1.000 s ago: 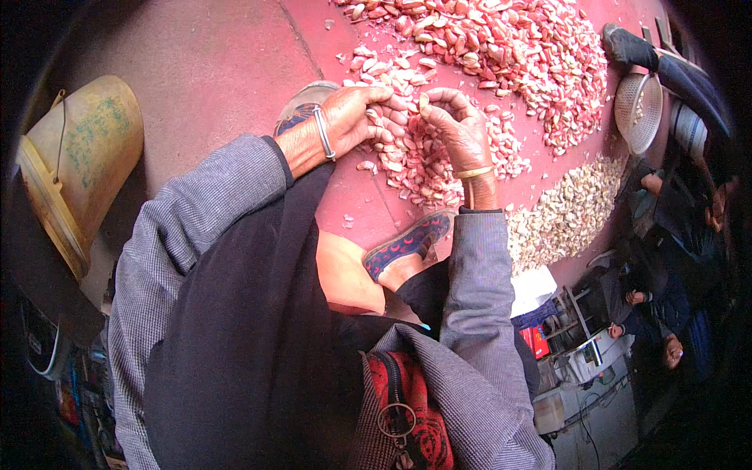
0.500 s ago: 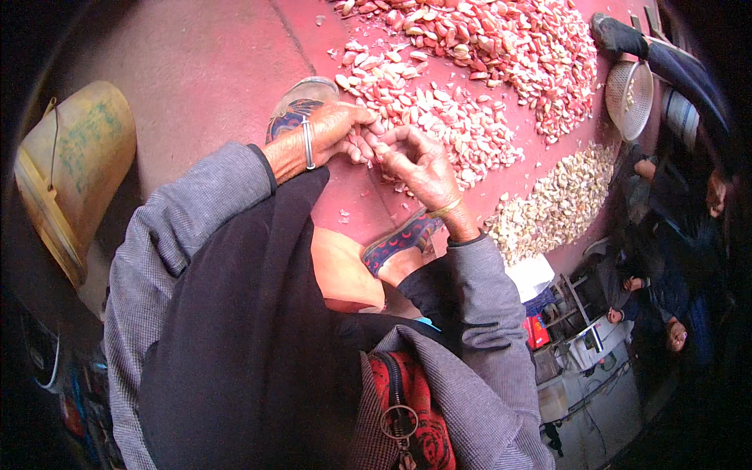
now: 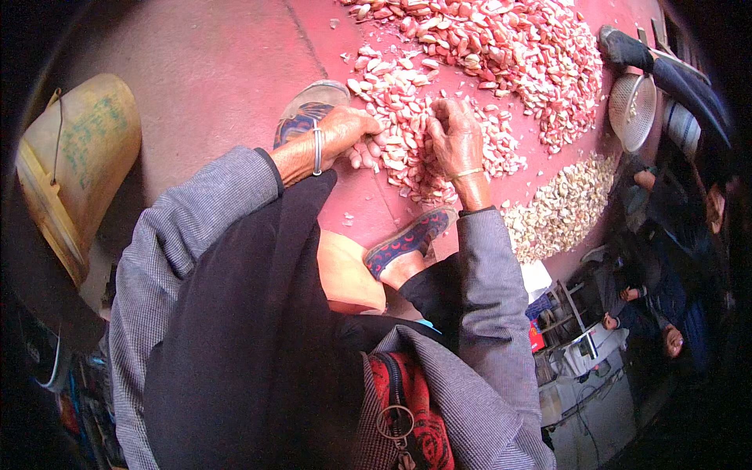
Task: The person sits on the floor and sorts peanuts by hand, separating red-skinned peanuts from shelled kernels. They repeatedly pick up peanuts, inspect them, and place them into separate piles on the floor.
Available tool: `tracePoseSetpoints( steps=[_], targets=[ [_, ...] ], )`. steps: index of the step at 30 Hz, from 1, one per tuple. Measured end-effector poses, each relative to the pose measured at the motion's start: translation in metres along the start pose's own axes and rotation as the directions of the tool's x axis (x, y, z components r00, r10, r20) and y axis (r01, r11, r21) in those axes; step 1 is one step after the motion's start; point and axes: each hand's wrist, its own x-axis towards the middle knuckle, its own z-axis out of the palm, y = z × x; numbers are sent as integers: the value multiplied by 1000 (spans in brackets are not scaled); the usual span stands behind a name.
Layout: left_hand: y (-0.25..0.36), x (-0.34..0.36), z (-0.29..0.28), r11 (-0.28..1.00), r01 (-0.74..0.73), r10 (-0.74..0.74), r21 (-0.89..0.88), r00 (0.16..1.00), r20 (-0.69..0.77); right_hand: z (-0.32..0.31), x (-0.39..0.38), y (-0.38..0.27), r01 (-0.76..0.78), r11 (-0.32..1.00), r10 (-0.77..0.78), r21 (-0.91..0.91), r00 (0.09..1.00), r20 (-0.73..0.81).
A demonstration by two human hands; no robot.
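My left hand (image 3: pixel 345 133) is closed, its fingers curled inward beside the near edge of a pile of pinkish-white cloves (image 3: pixel 399 117) that look like garlic; what it holds is hidden. A silvery bangle (image 3: pixel 317 149) circles that wrist. Over the middle of the same pile hovers my right hand (image 3: pixel 458 137), fingers bent and pressed together, anything in them too small to name. A thin yellowish band (image 3: pixel 470 173) is around the right wrist. Papery skin scraps lie around the cloves on the red floor (image 3: pixel 219 63).
A larger heap of reddish cloves (image 3: pixel 501 39) lies beyond. To the right are a pile of small cream pieces (image 3: pixel 560 207) and a white perforated basket (image 3: pixel 633 110). A yellow bucket (image 3: pixel 86 157) lies tipped at left. Other people's hands (image 3: pixel 674 341) show at far right.
My right hand has parted from the left and moved right and forward over the clove pile. The left hand stays in about the same place, still closed.
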Motion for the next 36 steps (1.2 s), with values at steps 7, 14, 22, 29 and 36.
tracePoseSetpoints(
  steps=[7,14,22,29,36],
  targets=[
    [-8,8,-10,977,-32,64,-211,987,147,3,3,9,5,996,-4,-94,1000,10],
    [-6,12,-11,948,10,56,-318,979,197,-11,10,-5,-227,964,217,137,972,87],
    [0,10,-7,913,1,76,-409,982,172,-7,-1,-46,-249,784,148,568,964,219],
    [-1,11,-15,890,-68,134,-450,984,116,-8,2,-75,-278,730,102,624,948,302],
    [0,8,-15,833,-42,62,-551,998,17,-27,26,-100,262,879,-335,399,934,124]
  ],
)
